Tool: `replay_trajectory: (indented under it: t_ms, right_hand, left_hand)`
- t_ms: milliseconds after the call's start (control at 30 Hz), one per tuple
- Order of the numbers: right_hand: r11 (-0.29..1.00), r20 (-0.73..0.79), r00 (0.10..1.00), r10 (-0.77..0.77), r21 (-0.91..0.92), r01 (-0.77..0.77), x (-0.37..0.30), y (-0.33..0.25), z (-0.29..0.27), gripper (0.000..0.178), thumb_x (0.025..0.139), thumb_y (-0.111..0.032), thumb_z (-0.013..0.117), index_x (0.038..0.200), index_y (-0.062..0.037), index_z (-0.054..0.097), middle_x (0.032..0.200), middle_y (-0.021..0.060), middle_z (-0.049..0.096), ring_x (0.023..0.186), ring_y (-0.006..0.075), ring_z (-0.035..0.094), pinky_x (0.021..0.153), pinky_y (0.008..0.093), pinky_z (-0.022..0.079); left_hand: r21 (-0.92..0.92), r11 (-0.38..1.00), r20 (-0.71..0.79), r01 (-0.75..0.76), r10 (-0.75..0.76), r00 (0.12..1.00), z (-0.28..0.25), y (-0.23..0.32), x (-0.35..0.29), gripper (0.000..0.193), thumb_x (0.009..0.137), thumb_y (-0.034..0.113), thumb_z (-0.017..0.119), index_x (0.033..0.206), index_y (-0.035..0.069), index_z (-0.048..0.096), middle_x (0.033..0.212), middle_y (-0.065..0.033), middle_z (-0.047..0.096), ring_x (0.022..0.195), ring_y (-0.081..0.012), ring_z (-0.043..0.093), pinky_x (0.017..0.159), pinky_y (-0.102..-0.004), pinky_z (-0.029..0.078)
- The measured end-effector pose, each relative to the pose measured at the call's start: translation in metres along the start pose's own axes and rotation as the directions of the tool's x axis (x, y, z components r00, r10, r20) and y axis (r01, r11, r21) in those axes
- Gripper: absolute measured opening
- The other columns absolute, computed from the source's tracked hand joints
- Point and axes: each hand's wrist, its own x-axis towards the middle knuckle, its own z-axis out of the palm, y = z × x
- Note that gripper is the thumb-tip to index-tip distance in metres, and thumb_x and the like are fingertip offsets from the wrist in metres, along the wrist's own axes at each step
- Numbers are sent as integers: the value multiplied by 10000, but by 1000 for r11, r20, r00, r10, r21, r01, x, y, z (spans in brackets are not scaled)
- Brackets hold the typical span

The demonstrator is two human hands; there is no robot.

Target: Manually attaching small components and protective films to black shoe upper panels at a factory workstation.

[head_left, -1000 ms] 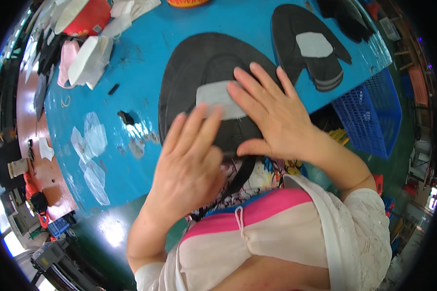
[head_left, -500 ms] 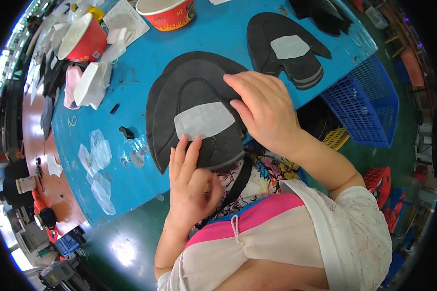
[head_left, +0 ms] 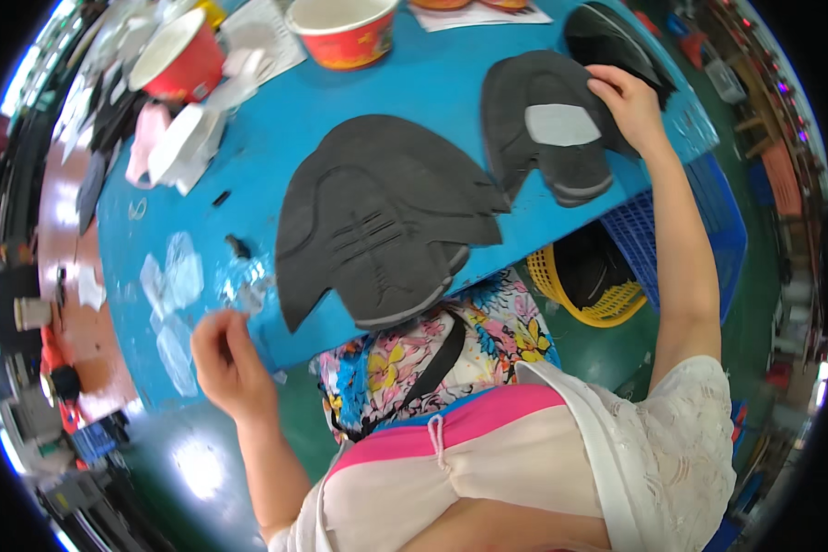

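Note:
My right hand [head_left: 630,106] reaches to the stack on the right and pinches the edge of its top black shoe upper [head_left: 561,78]. A whitish rectangular patch [head_left: 561,125] lies on that flat upper. My left hand [head_left: 235,363], slightly blurred, is held off the table's front edge with its fingers curled in; I see nothing in it. Between the hands lies a stack of larger-looking flat black shoe uppers [head_left: 386,193], fanned a little, with pressed lines on the top one and no patch.
Red paper bowls [head_left: 340,41], a white mask-like piece [head_left: 186,147] and clear plastic scraps [head_left: 179,276] lie on the blue table [head_left: 414,92]. More black pieces [head_left: 616,46] sit at the far right. Yellow [head_left: 598,313] and blue baskets [head_left: 722,230] stand below the right edge.
The patched upper has left the middle stack, and my right hand has moved right to the other stack. My left hand has come away from the middle stack, to the left.

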Motion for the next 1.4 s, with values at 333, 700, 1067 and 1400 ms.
replay_trajectory:
  t_ms: [333, 700, 1067, 1400]
  right_hand:
    - [918, -106, 920, -377, 91, 386, -35, -141, 60, 211, 801, -57, 680, 1012, -49, 670, 1011, 106, 654, 899, 237, 634, 784, 302, 483]
    - [878, -255, 864, -434, 93, 469, -45, -142, 92, 163, 758, 14, 670, 901, -63, 665, 883, 80, 652, 804, 254, 615, 711, 332, 475]
    - [852, -297, 840, -455, 129, 507, -48, -136, 103, 153, 741, -46, 703, 877, -99, 655, 849, 35, 646, 800, 222, 620, 732, 344, 452]
    - [867, -275, 851, -448, 97, 488, -46, -137, 98, 159, 730, -55, 695, 877, -102, 658, 863, 56, 650, 807, 261, 623, 738, 364, 470]
  left_hand:
    - [596, 773, 136, -219, 171, 976, -7, -12, 81, 272, 855, -2, 535, 1118, 36, 595, 903, -141, 611, 834, -302, 577, 784, -403, 435]
    - [760, 414, 259, -502, 515, 817, 8, -39, 182, 260, 808, 165, 656, 1066, 131, 661, 1024, -82, 632, 912, -283, 586, 770, -389, 439]
    - [326, 906, 316, -270, 164, 934, -18, -63, 207, 195, 898, 132, 624, 972, -44, 662, 968, -75, 662, 849, -147, 594, 744, -259, 465]
    - [633, 614, -16, -471, 619, 785, -26, -35, 161, 119, 756, 12, 708, 865, 55, 722, 1161, -148, 631, 1065, -295, 593, 940, -377, 432]
